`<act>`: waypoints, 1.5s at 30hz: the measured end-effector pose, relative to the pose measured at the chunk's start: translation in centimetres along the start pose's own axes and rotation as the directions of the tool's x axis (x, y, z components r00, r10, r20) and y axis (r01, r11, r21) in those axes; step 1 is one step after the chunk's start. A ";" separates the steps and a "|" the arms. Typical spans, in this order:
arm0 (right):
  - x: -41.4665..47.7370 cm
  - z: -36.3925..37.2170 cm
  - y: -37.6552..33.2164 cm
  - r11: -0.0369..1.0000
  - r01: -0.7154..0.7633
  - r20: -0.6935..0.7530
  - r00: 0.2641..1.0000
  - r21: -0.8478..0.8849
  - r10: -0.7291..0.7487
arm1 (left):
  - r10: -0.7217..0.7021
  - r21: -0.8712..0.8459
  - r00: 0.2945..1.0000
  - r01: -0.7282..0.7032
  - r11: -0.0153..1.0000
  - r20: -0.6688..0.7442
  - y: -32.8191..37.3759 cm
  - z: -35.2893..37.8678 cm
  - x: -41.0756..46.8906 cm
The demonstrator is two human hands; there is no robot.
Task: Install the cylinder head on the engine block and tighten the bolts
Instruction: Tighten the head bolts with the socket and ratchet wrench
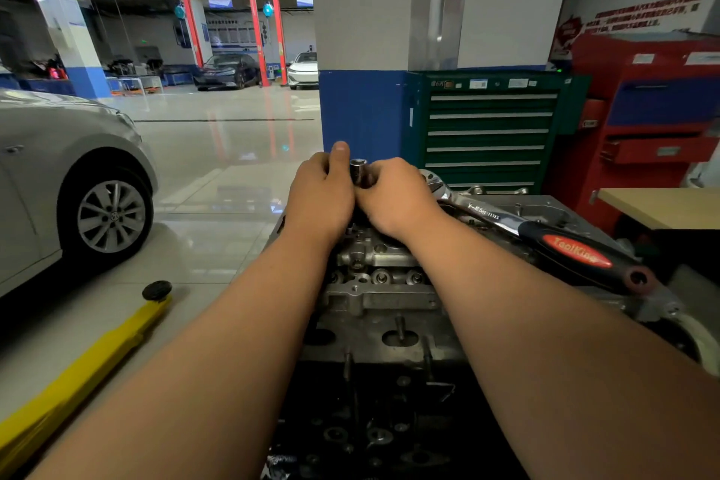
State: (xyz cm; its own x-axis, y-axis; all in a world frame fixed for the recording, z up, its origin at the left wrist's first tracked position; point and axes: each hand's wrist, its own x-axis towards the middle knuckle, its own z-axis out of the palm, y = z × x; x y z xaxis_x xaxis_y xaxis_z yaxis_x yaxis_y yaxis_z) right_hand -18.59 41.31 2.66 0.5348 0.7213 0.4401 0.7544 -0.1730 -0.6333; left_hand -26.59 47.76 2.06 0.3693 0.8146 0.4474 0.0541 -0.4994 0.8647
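Socket [357,168] sits upright betw. both sets of fingers, open end up, chrome. L hand [319,199] curls in on it from the left, thumb [341,147] sticking straight up just beside its rim; the other L fingers are tucked under and hidden. R hand [397,195] wraps it from the right w/ fingers bent round its lower part. Can't tell what's below the socket, the knuckles cover it.

Cylinder head [374,284] lies directly under the fingers, grey alu, reaching back toward the wrists. It rests on the darker engine block [370,421] nearer the camera, studs sticking up.

Ratchet [545,234] lies right of the R fingers, its head just beside the R knuckles and its black/red handle angled away to the right on the engine.

Beyond the fingertips: green drawer cabinet [487,132], red cabinet [654,121] next to it. Well left of the L fingers: silver car [70,175] and yellow lift arm [78,366] on the floor.
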 end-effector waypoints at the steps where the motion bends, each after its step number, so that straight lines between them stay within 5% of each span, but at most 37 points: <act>1: 0.1 0.0 0.0 1.000 -0.004 -0.008 1.000 -0.028 0.004 | 0.011 0.015 1.000 -0.011 1.000 0.013 0.0 0.0 -0.1; 8: -0.4 -0.9 0.6 0.996 -0.002 0.189 0.982 0.088 -0.015 | 0.081 0.020 0.997 -0.081 0.996 -0.015 0.0 -0.2 -0.3; 17: 0.3 0.0 0.1 0.999 -0.024 0.083 0.996 -0.024 0.026 | 0.094 0.027 0.996 -0.094 0.995 0.001 -0.1 0.0 -0.2; 22: -0.4 -1.0 0.8 0.980 -0.030 0.200 0.980 0.196 -0.010 | 0.147 0.053 0.989 -0.146 0.988 -0.012 -0.1 -0.3 -0.2; 27: -0.3 -1.3 1.1 0.975 -0.047 0.207 0.978 0.217 0.001 | 0.150 0.023 0.987 -0.152 0.988 0.057 0.0 -0.6 -0.2; 35: 0.2 -0.1 0.5 0.999 -0.042 0.039 0.998 0.014 0.041 | 0.103 0.058 0.991 -0.108 0.992 0.080 0.1 0.2 -0.5; 41: -0.3 -0.9 0.5 0.991 -0.020 0.189 0.982 0.136 -0.006 | 0.137 0.087 0.990 -0.139 0.986 0.034 -0.1 -0.3 -0.1; 45: -0.3 -1.2 0.7 0.983 -0.065 0.168 0.985 0.173 0.035 | 0.173 0.098 0.982 -0.180 0.979 0.072 -0.2 -0.6 -0.3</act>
State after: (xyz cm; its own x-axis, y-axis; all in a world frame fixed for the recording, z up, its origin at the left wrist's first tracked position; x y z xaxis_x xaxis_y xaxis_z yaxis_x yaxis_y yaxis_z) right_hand -17.78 40.18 2.79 0.4897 0.8171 0.3043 0.6408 -0.1006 -0.7611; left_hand -27.29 47.75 1.89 0.4390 0.6922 0.5728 0.0773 -0.6643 0.7435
